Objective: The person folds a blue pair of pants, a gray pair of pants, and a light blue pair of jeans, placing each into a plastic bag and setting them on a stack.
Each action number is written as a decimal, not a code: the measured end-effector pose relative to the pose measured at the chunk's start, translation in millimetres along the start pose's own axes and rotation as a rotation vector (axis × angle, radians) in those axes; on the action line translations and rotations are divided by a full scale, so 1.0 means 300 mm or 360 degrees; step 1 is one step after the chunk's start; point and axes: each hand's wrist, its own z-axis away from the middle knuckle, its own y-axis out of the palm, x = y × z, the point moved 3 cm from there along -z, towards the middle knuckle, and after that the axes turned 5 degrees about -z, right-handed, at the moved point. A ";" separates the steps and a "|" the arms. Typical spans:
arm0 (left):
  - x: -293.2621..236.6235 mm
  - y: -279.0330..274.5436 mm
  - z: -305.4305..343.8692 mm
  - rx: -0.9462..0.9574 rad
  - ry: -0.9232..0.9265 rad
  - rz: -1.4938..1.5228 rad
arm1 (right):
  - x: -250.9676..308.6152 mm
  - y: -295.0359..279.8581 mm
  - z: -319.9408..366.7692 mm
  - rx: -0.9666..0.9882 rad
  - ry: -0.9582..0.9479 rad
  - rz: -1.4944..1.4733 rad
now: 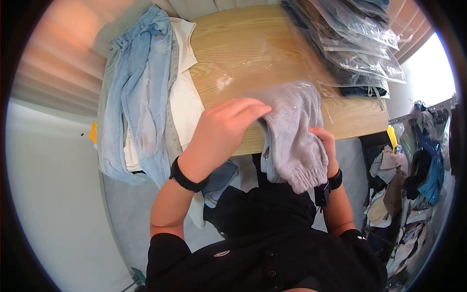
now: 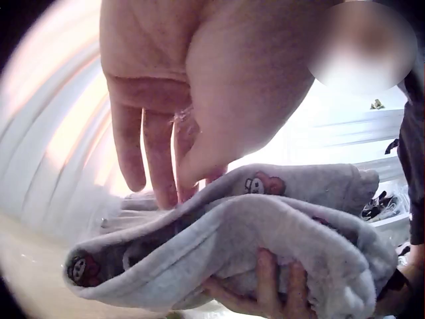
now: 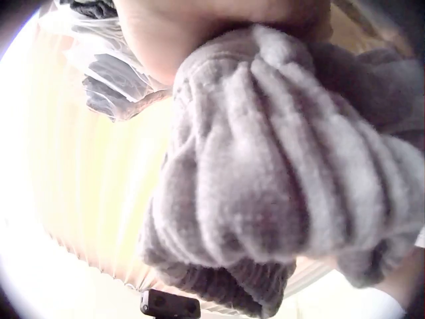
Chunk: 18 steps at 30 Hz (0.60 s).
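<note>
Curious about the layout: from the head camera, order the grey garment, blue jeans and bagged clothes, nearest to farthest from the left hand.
1. grey garment, touching the left hand.
2. blue jeans, draped to its left.
3. bagged clothes, stacked far right.

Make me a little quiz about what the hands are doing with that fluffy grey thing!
1. True or false: the grey garment lies flat on the wooden table with nobody touching it.
2. What is draped over the table's left side? A) light blue jeans B) a red towel C) a green umbrella
3. Fill the gap: the right hand holds the garment from ____, while the left hand rests its straight fingers on top.

Key: 1 false, both hands are on it and it is lifted. 2 A. 3 underneath.
</note>
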 end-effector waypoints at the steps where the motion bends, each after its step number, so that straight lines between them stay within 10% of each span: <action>1: 0.000 0.006 0.006 -0.0008 -0.0008 -0.0004 | -0.002 0.024 -0.007 0.0016 -0.0026 -0.0012; 7: -0.017 0.066 0.088 -0.0057 0.0082 -0.0056 | -0.021 -0.068 -0.062 -0.0083 -0.0139 0.0144; 12: 0.009 0.111 0.237 -0.0246 -0.0542 0.0125 | -0.030 -0.066 -0.048 -0.0247 -0.0088 0.0029; 18: 0.008 0.222 0.294 0.0074 -0.0281 -0.0051 | -0.021 -0.047 -0.041 -0.0283 -0.0033 -0.0073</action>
